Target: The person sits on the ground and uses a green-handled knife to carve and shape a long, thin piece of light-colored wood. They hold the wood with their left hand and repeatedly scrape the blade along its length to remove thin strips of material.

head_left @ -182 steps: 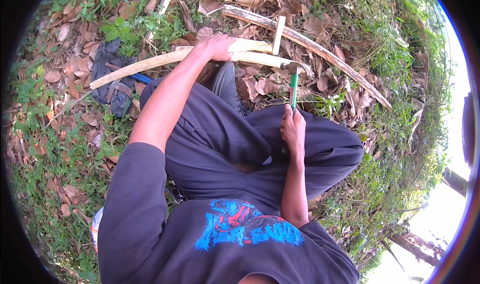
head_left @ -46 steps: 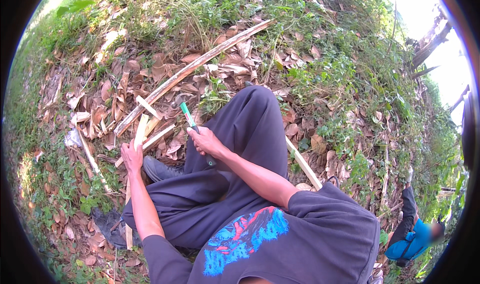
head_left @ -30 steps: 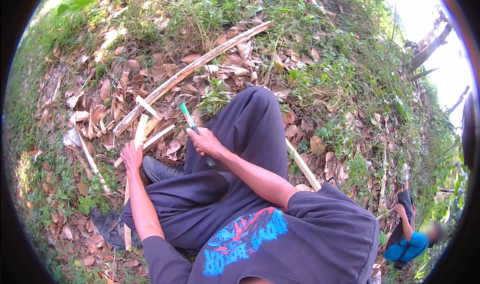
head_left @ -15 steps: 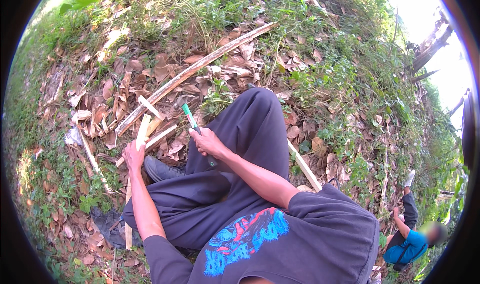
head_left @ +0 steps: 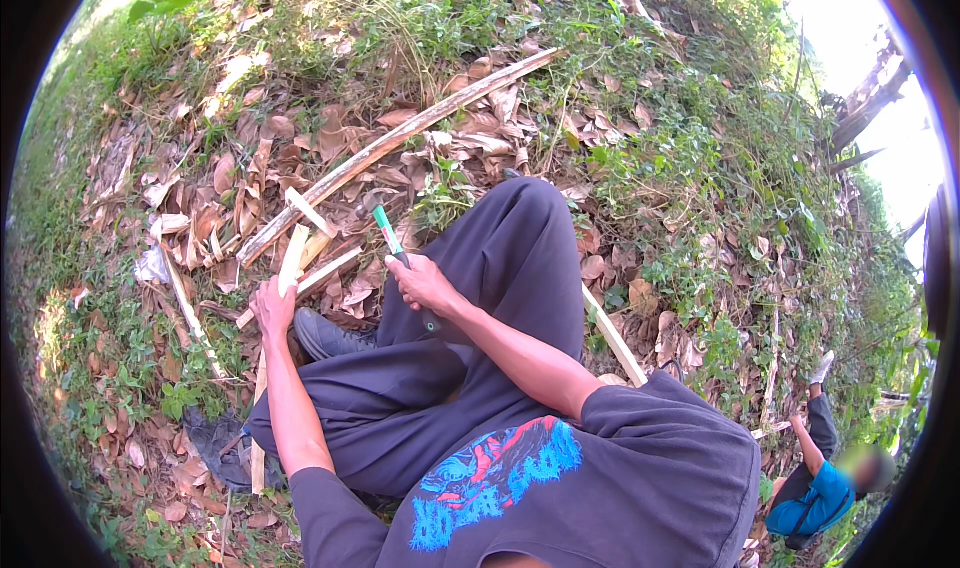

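My left hand (head_left: pixel 273 308) is closed round the lower end of a pale wooden strip (head_left: pixel 293 256), beside my dark shoe. The strip's upper end points away from me, close to other cut pieces. In front of my bent knee, my right hand (head_left: pixel 424 286) grips a hammer (head_left: pixel 386 228) by its green and black handle. Its head is at the far end, low over the dry leaves and apart from the strip. A short wooden piece (head_left: pixel 311 212) and another pale strip (head_left: pixel 335 268) lie just beyond and beside the held one.
A long rough pole (head_left: pixel 400 134) slants across the leaf litter. Thin sticks (head_left: pixel 193 313) lie at left, near a dark cloth (head_left: pixel 222 453). Another strip (head_left: pixel 612 333) shows right of my knee. A person in a blue shirt (head_left: pixel 815 498) sits at far right.
The whole view has shifted slightly. Both hands keep nearly the same pose and hold the same things. The other person's arm at far right has moved a little.
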Tool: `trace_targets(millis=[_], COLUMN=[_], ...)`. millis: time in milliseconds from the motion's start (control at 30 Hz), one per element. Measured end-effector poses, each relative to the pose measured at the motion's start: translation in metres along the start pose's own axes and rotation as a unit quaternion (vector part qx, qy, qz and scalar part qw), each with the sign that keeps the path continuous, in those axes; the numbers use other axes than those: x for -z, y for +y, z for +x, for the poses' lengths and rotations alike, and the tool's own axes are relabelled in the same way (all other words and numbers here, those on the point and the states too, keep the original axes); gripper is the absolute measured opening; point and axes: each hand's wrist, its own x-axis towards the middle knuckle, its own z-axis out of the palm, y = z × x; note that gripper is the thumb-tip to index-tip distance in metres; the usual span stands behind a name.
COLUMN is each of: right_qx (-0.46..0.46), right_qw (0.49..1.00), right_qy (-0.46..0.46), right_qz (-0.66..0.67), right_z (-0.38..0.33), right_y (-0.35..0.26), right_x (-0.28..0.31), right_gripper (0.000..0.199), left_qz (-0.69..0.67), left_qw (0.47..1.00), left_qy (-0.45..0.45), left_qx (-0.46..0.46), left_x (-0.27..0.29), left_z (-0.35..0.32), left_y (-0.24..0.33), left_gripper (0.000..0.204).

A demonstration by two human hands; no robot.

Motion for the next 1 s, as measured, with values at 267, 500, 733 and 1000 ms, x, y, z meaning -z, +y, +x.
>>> trace_targets(millis=[267, 500, 733, 1000], right_qx=[0.001, -0.02, -0.033, -0.019], right_qw=[1.0, 0.999, 0.993, 0.994], right_qy=[0.007, -0.006, -0.037, -0.036], right_qz=[0.0, 0.041, 0.11, 0.102], right_z=[-0.002, -0.001, 0.003, 0.005], right_y=[-0.003, -0.006, 0.005, 0.001], right_x=[0.002, 0.001, -0.002, -0.002], right_gripper=[0.04, 0.035, 0.034, 0.033], left_qz=[0.003, -0.1, -0.098, -0.052], left_qw=[1.0, 0.988, 0.965, 0.974], left_qy=[-0.001, -0.106, -0.167, 0.002], left_qx=[-0.001, 0.042, 0.176, 0.22], left_x=[-0.005, 0.069, 0.136, 0.082], left_z=[0.003, -0.002, -0.122, -0.316], left_y=[-0.001, -0.028, -0.145, -0.12], left_gripper=[0.041, 0.048, 0.03, 0.052])
